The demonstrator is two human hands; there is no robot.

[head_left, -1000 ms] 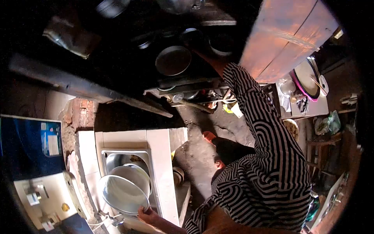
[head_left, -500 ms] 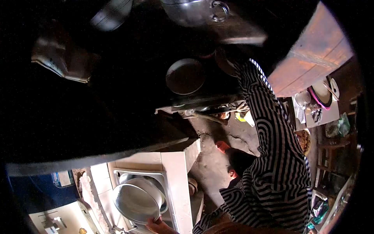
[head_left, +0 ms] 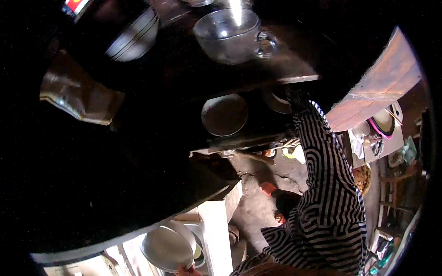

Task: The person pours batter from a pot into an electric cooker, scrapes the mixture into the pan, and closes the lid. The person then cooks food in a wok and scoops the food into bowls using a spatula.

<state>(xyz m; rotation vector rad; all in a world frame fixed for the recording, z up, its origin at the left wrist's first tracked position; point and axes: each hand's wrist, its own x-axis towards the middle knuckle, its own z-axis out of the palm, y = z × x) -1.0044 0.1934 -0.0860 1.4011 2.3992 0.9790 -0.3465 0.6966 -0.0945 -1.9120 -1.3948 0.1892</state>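
At the bottom left, my left hand grips the rim of a round metal bowl. The bowl is tilted, its inside facing me, and it hangs over the sink, hiding part of it. My right arm, in a black-and-white striped sleeve, stretches up towards a dark shelf. The right hand is lost in shadow, so its fingers do not show. Beside it, a round dish shows only partly. A second round dish is further left on the same dark level.
A clear glass cup with a handle and a pale bowl are on the upper shelf. At right, a reddish panel juts out near my arm. A table with dishes lies beyond. Stacked dishes sit beside the counter.
My view has tilted up, so the shelves and glass cup sit lower in the picture. The metal bowl, still in my left hand, has risen a little relative to the sink. My right arm stays stretched out.
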